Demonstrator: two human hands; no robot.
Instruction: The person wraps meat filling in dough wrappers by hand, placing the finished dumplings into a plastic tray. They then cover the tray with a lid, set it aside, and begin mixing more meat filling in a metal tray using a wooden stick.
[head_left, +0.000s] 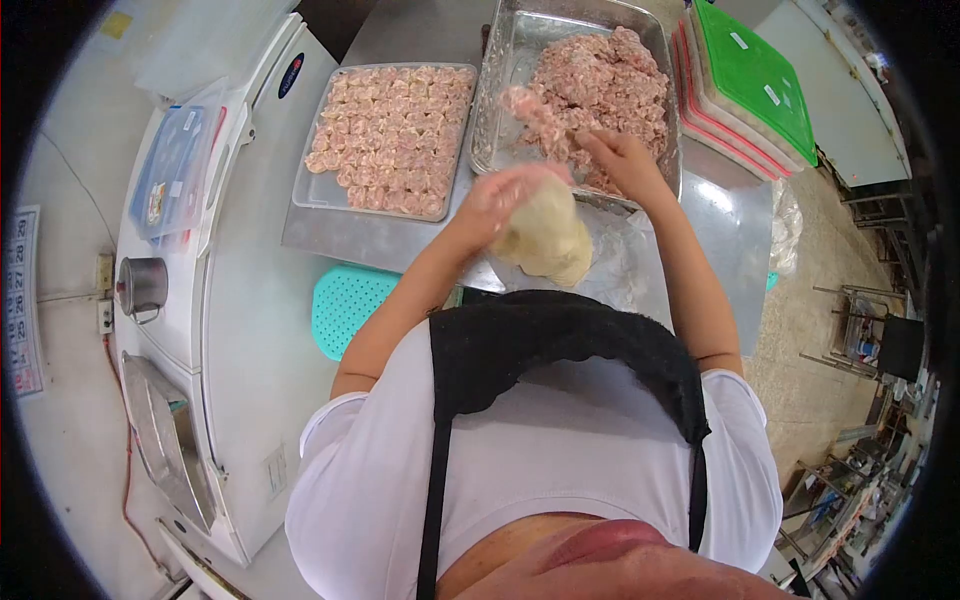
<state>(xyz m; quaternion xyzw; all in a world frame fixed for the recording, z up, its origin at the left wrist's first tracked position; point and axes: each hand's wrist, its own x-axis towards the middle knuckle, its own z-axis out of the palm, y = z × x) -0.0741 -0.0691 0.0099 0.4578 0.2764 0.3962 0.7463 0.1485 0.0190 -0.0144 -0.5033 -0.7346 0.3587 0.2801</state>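
Note:
My left hand (495,205) is blurred beside a pale round wrapper (545,215), which it seems to hold over a stack of wrappers (570,262) at the table's near edge. My right hand (622,160) is closed at the near side of a metal tray (487,140), gripping something hidden, perhaps a tool, with a lump of pinkish minced meat (537,110) at its far end. More minced meat (610,75) is heaped inside the tray. To the left, rows of filled dumplings (400,130) sit on a translucent plastic tray (325,190).
Stacked containers with a green lid (755,75) stand at the right of the metal table (715,210). A turquoise perforated basket (350,305) lies below the table's left edge. A white refrigerator (260,250) with a metal cup (143,285) is at the left.

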